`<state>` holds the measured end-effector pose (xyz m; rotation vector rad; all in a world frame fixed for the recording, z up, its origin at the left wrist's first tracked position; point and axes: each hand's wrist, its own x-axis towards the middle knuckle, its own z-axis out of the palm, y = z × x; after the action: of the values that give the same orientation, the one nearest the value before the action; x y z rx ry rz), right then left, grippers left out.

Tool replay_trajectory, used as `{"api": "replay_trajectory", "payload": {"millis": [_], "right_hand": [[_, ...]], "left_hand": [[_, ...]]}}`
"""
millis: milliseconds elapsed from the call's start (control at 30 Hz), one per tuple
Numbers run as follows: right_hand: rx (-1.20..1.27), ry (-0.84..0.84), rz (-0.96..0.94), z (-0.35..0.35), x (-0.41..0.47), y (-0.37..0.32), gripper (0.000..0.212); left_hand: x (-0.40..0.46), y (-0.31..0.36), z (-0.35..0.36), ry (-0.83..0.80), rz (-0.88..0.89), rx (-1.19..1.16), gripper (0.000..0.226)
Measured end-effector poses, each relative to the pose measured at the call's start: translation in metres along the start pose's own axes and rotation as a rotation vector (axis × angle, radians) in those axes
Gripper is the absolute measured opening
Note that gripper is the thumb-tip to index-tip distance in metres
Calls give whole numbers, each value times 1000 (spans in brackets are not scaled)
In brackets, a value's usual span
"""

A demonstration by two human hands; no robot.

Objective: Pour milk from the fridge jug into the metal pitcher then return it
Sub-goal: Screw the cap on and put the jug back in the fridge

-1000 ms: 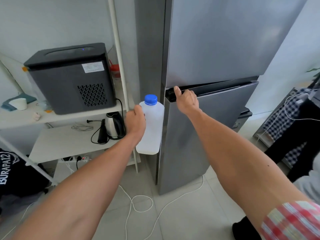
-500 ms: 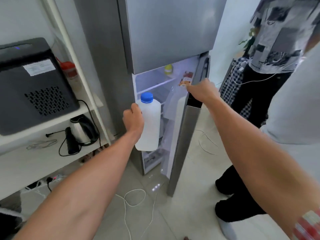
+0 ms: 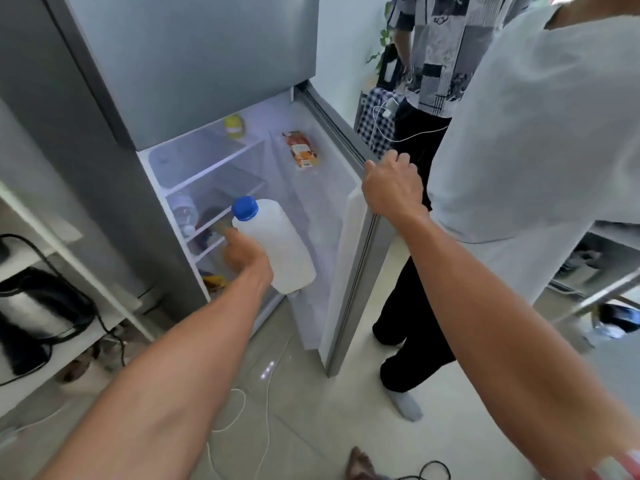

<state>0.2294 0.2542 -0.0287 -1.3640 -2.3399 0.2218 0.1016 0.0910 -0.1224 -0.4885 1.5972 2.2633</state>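
Now the left hand [image 3: 246, 255] grips the milk jug [image 3: 277, 244] from its left side, fingers wrapped round the body so that the white jug stands out to the right of the knuckles. The jug's blue cap [image 3: 245, 208] sits above and just beyond the hand, and the jug leans slightly, its top tipped away to the left. It is held in the air in front of the open lower compartment of the fridge [image 3: 194, 64], not resting on any shelf.

Beyond the left hand, the shelves [image 3: 211, 168] carry a few blurred items, and a yellow-lidded jar [image 3: 234, 125] stands on the top one. Up and to the right of the jug, an orange packet [image 3: 300, 149] sits on the inner side of the fridge door [image 3: 349, 271].

The right hand [image 3: 393, 185] clamps on the top edge of that door, fingers curled over it, the door swung wide open below the wrist.

To the right of the right hand stand two other persons, one in a white shirt [image 3: 540, 126], one in a patterned shirt [image 3: 446, 46]. Left of the left forearm, a kettle [image 3: 38, 306] rests on a white rack.
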Motion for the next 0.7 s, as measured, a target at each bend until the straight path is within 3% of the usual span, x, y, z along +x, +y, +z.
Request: {"api": "replay_trajectory", "payload": {"millis": [333,500,700], "right_hand": [[12,559,-271,36,12,30,29],[15,644,-302,47,13,32,25],[32,679,-312,48,15,32,27]], "left_hand": [[39,-73,35,3,-183,-244,39],[62,-116,55,135,-206,-157,49],[65,-136,63,-12,-277,42,39]]}}
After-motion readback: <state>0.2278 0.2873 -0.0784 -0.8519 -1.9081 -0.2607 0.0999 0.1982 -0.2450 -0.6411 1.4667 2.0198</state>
